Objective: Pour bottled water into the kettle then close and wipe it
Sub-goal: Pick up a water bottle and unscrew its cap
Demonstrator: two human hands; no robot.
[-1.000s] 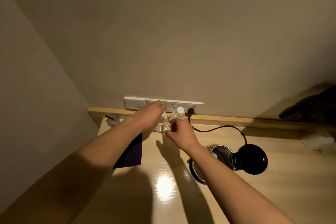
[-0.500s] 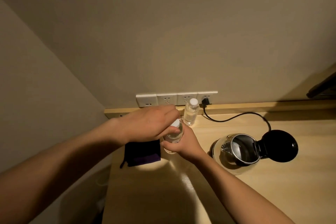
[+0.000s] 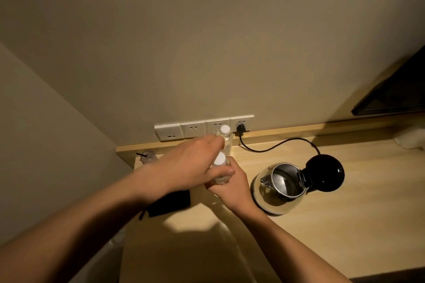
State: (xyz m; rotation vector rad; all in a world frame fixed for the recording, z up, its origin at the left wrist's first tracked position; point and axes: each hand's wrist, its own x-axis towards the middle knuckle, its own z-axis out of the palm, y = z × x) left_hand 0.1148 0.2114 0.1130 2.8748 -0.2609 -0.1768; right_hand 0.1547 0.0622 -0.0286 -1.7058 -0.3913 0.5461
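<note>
Just right of the right hand [image 3: 232, 187] the kettle [image 3: 278, 187] shows a glossy, clear glass-like body with a shiny metal inside, and its open lid [image 3: 325, 172] is smooth glossy black plastic. The bottle [image 3: 219, 171] under the left hand [image 3: 193, 165] is clear, shiny plastic with a matt white cap. Below that hand lies a dark matt cloth [image 3: 171, 203]. The counter [image 3: 345, 225] is pale wood-grain with a soft sheen
</note>
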